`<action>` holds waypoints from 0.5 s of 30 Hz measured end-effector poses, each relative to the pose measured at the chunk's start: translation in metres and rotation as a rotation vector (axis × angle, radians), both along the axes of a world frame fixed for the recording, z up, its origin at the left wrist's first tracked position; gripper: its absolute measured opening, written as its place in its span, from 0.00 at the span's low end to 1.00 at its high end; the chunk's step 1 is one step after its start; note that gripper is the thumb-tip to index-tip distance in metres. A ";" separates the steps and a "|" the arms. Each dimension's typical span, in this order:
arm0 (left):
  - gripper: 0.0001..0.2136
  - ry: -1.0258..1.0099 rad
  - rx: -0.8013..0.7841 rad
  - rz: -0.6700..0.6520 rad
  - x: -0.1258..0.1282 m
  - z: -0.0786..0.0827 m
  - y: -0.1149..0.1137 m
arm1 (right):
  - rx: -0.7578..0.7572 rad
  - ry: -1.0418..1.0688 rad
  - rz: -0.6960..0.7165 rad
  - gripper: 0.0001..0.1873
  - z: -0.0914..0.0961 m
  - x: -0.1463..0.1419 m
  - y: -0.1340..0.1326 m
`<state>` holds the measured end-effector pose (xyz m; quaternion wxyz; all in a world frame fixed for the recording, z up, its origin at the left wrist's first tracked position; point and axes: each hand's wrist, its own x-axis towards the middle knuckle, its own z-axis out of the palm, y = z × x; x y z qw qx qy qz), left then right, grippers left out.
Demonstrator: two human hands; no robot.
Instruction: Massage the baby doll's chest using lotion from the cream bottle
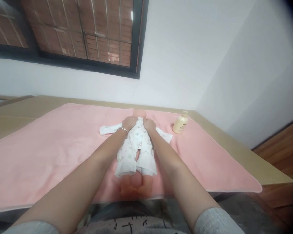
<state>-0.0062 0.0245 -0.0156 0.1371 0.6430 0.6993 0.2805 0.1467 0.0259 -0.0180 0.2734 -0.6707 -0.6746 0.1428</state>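
Observation:
A baby doll (139, 113) lies on its back on a pink blanket, head toward the wall and bare feet toward me. White printed baby clothes (137, 138) cover its body, and their sleeves stretch out to both sides. At the left of the neckline, my left hand (129, 123), with a silver bangle at the wrist, is closed on the cloth. Opposite it, my right hand (150, 125) is closed on the right side of the neckline. My fingertips are partly hidden, and the doll's arms do not show.
A cream pump bottle (180, 123) stands on the pink blanket (51, 146), right of the doll. The blanket lies over a tan table (254, 162), hanging to its front edge. Behind are a white wall and a dark-framed window (88, 63). Wooden panelling (283, 146) is at right.

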 end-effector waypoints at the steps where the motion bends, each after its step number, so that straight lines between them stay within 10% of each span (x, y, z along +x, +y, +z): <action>1: 0.23 0.001 0.002 0.005 0.000 0.000 0.000 | 0.000 0.002 0.002 0.28 0.000 0.000 0.000; 15: 0.19 -0.060 0.130 0.008 0.000 0.009 -0.012 | 0.044 -0.119 0.037 0.26 0.016 -0.004 -0.012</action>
